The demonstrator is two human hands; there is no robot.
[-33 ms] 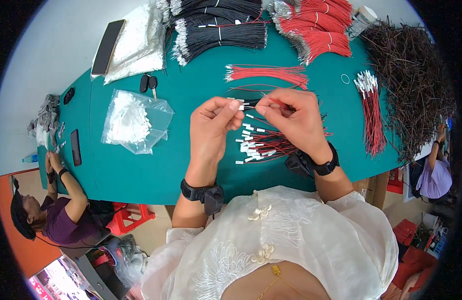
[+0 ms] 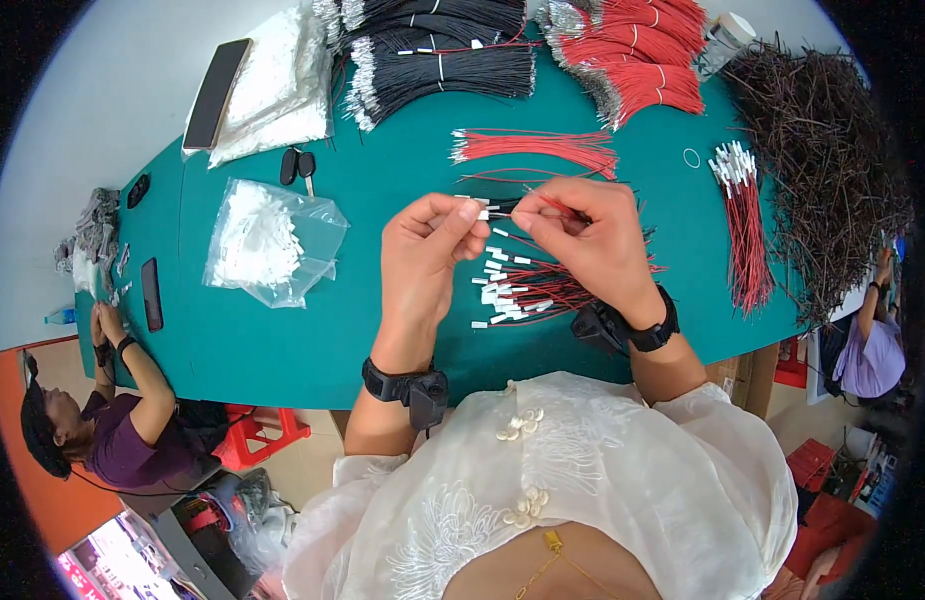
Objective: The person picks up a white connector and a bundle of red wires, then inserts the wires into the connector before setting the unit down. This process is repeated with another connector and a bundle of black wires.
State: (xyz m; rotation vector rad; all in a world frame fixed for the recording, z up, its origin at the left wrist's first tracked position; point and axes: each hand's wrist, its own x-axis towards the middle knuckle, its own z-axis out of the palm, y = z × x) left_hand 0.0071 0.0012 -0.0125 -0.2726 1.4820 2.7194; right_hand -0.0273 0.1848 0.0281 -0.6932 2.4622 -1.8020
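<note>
My left hand [image 2: 420,250] pinches a small white connector housing [image 2: 484,214] between thumb and fingertips. Just to its right, my right hand [image 2: 595,235] grips a thin red wire [image 2: 560,206], its pinched end close against the housing. Whether the wire end sits inside the housing is too small to tell. Below and partly behind my right hand lies a pile of wires with white connectors [image 2: 505,295], in red and black. Beyond both hands rests a loose bunch of red wires [image 2: 533,146], with a few strays nearer me.
Black wire bundles [image 2: 453,75] and red wire bundles [image 2: 638,85] line the far side. A clear bag of white housings [image 2: 258,245] and keys [image 2: 301,168] lie left. Finished-looking wires [image 2: 745,240] and a dark tangled heap [image 2: 818,170] are right. A co-worker [image 2: 123,430] sits left.
</note>
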